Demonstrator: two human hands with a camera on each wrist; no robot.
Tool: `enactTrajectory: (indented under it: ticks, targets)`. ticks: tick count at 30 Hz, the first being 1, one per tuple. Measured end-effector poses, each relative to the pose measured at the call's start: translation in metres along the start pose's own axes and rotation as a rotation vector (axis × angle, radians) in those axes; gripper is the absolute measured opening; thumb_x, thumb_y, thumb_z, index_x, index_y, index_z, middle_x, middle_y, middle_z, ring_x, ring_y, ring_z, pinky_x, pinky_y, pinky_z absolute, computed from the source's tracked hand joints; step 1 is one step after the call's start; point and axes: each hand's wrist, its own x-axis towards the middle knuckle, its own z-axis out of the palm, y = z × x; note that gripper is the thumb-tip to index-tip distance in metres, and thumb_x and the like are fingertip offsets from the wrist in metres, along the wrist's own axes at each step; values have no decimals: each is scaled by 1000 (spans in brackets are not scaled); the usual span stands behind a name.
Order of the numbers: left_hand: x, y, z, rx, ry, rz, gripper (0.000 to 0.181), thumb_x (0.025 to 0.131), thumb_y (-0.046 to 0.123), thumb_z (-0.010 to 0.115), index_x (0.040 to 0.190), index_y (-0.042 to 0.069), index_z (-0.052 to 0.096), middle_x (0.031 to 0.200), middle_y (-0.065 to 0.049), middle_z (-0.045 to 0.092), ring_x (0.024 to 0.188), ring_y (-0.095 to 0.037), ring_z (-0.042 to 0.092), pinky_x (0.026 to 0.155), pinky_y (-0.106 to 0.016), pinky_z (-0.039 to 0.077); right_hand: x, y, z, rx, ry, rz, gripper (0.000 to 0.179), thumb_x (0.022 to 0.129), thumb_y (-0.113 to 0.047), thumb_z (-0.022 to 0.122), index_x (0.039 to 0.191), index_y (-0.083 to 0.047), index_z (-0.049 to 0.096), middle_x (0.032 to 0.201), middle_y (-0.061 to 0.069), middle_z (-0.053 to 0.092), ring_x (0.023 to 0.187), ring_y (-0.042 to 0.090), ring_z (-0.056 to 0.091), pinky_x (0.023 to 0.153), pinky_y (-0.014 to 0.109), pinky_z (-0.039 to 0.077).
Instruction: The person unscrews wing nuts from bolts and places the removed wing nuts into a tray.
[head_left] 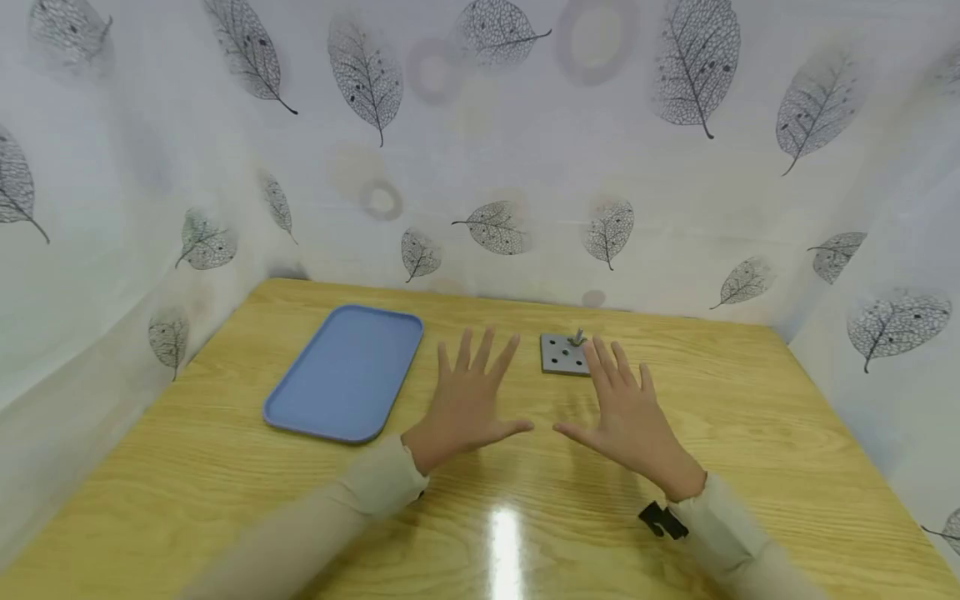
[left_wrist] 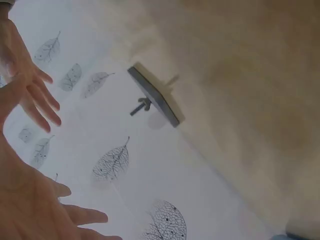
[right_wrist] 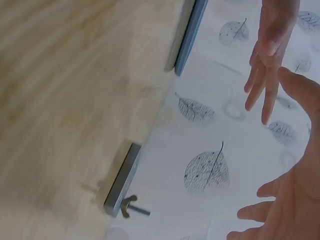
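Both hands hover over the wooden table, palms down with fingers spread, and neither holds anything. My left hand [head_left: 467, 408] is between the blue tray [head_left: 345, 375] and a grey metal plate [head_left: 558, 363] with several holes. Nearest to that plate is my right hand [head_left: 630, 417], whose fingertips overlap its right edge in the head view. A threaded bolt with a wing nut [head_left: 577, 337] stands up from the plate's far right corner. In the right wrist view the wing nut [right_wrist: 128, 205] sits on the bolt close to the plate [right_wrist: 123, 179].
The wooden table [head_left: 720, 400] ends at the back against a white curtain [head_left: 480, 150] printed with leaves, which also hangs along both sides. A small black clip-like piece [head_left: 663, 521] hangs at the right sleeve cuff. The tray stands at the table's left.
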Motion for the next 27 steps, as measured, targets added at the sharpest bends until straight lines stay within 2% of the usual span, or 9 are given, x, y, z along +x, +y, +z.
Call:
enactTrajectory:
  ticks: [3,7,12,15,21,24,27]
  targets:
    - [20,-4,-2,38,-24,43,112,72,73,59,153,20,3,158,-16,8,145,-41,3,111,-67,7,9,16,-2,31,-7,13,112,75,-61,66,152,-10,3,157,18,13,143,42,12,107,70,12]
    - [51,-11,-1,112,-48,118,113,71,73,60,152,15,8,156,-15,18,144,-39,13,113,-61,12,22,41,-4,57,-38,29,111,76,-60,66,152,-7,4,156,21,15,142,43,15,108,68,12]
    - [83,-16,7,140,-134,169,110,73,71,60,152,11,12,156,-12,22,144,-36,19,115,-57,15,36,71,-1,69,-99,50,109,76,-58,67,151,-6,7,155,21,18,142,44,15,107,69,11]
    - [99,-16,12,147,-172,198,108,74,70,61,151,9,15,155,-11,24,143,-34,23,115,-55,16,46,87,3,76,-128,51,107,76,-57,69,150,-5,13,153,22,23,141,43,17,107,70,12]
    - [129,-15,29,201,-197,259,106,72,74,58,149,10,23,152,-8,31,138,-31,33,114,-52,22,67,112,17,133,-220,8,100,76,-56,69,148,-3,24,151,23,26,141,44,17,108,69,11]
    - [141,-12,37,196,-237,260,105,71,74,59,149,11,26,150,-8,35,136,-29,36,114,-50,23,76,123,29,183,-283,-12,98,76,-55,69,147,-3,25,152,23,25,141,45,16,108,68,11]
    - [150,-9,45,202,-288,251,104,71,74,60,148,11,28,148,-8,38,135,-28,38,114,-49,24,84,128,38,221,-323,-35,98,76,-54,70,146,0,27,151,25,25,139,47,21,107,69,12]
